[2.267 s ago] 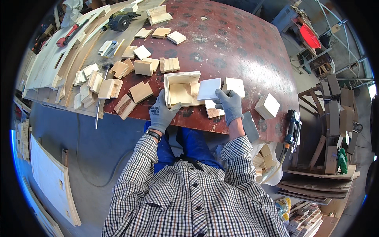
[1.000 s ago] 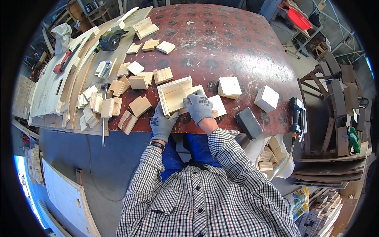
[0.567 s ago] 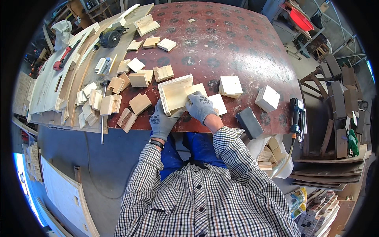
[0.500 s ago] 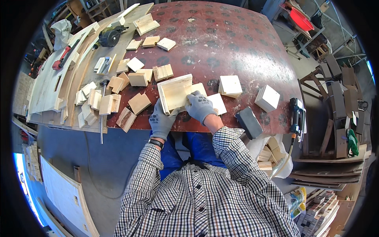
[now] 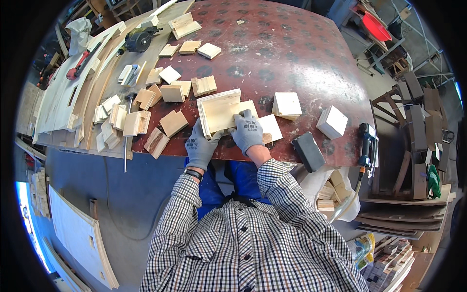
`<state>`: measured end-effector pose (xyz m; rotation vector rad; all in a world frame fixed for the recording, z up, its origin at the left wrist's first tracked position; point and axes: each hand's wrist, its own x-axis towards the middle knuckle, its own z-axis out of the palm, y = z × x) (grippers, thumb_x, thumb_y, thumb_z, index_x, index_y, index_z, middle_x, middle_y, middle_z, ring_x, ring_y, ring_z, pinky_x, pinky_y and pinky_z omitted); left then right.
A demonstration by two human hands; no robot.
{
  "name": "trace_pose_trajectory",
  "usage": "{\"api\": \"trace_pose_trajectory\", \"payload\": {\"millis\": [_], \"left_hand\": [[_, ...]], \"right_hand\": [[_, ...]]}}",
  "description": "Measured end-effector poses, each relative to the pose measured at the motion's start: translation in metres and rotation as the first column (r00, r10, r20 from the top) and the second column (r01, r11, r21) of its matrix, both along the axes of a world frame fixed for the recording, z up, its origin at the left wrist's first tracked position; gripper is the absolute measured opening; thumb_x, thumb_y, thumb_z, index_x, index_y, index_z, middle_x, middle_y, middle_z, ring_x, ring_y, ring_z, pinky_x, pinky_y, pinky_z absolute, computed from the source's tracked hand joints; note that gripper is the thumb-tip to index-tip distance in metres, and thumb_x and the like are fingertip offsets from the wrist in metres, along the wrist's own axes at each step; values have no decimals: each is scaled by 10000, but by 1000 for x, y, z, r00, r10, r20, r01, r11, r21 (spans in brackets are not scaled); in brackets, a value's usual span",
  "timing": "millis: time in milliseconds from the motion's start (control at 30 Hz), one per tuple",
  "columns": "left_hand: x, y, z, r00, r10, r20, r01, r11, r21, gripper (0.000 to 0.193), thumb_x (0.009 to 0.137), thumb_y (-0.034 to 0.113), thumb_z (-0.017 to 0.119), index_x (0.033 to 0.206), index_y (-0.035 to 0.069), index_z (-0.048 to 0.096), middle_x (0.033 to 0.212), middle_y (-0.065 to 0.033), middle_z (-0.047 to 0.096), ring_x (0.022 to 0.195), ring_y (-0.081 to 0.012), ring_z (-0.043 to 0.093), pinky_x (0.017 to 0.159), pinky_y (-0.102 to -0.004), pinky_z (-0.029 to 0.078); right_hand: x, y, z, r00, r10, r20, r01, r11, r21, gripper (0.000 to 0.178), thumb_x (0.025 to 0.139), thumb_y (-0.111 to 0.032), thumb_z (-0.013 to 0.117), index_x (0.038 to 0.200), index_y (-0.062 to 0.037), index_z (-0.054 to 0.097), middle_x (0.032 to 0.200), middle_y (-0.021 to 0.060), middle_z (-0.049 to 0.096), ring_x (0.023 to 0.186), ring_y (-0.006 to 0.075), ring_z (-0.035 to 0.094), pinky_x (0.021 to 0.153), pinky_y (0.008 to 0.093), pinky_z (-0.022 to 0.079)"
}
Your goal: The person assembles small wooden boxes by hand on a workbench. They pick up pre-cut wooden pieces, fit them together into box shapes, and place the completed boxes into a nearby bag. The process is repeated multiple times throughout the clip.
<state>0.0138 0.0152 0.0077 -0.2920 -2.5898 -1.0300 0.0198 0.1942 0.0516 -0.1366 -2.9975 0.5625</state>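
Observation:
Both my hands wear grey gloves and meet at a pale wooden piece with raised edges (image 5: 220,115), tilted up near the front edge of the table. My left hand (image 5: 200,147) is closed on its lower left corner, the thumb along the bottom. Closed at its lower right side is my right hand (image 5: 247,130), its fingertips pressed to the wood and partly hidden. Just behind the right hand a pale wood block (image 5: 249,107) shows in part. Another block (image 5: 270,129) lies to the right of that hand, against the glove in view.
Several wooden blocks (image 5: 174,123) are scattered to the left on the red table (image 5: 292,53). To the right are two larger blocks (image 5: 287,105), a dark grey block (image 5: 308,152) and an air tool with a hose (image 5: 366,146). A hammer (image 5: 129,104) lies left; a black power tool (image 5: 138,40) sits behind.
The view has shifted slightly. Both hands stay on the wooden piece with almost no movement against the table.

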Motion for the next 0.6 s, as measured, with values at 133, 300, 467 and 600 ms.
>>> {"api": "trace_pose_trajectory", "payload": {"millis": [133,300,467,600], "left_hand": [[0,-2,-2,999,-14,-30,14,1000,14,863,821,516,880,1450,40,532,1318,-193,683,1136,-365,714,909,-442,600],[1,-4,-3,1000,-18,-7,18,999,26,853,821,489,884,1447,29,533,1313,-203,685,1139,-371,713,912,-442,599],[1,-1,3,1000,9,19,-10,998,62,771,844,450,871,1421,36,571,1253,-203,720,1099,-381,728,905,-448,600],[0,-2,3,999,-7,50,2,996,92,753,863,443,857,1429,33,574,1286,-211,708,1121,-381,722,924,-447,595]], "right_hand": [[-6,12,4,993,79,82,-78,997,-16,367,880,-305,808,1178,-109,720,1299,110,615,1123,349,679,938,470,573],[-10,22,1,983,148,109,-143,988,-54,383,932,-335,767,1241,-118,706,1326,125,620,1113,349,685,927,472,579],[-7,20,-1,944,58,-323,-138,963,-230,362,974,-306,718,1299,-154,674,1219,120,675,1033,351,704,866,481,586],[-23,31,9,885,219,-410,-265,962,-60,273,970,-266,716,1234,-200,712,1144,98,702,991,351,704,837,468,585]]}}
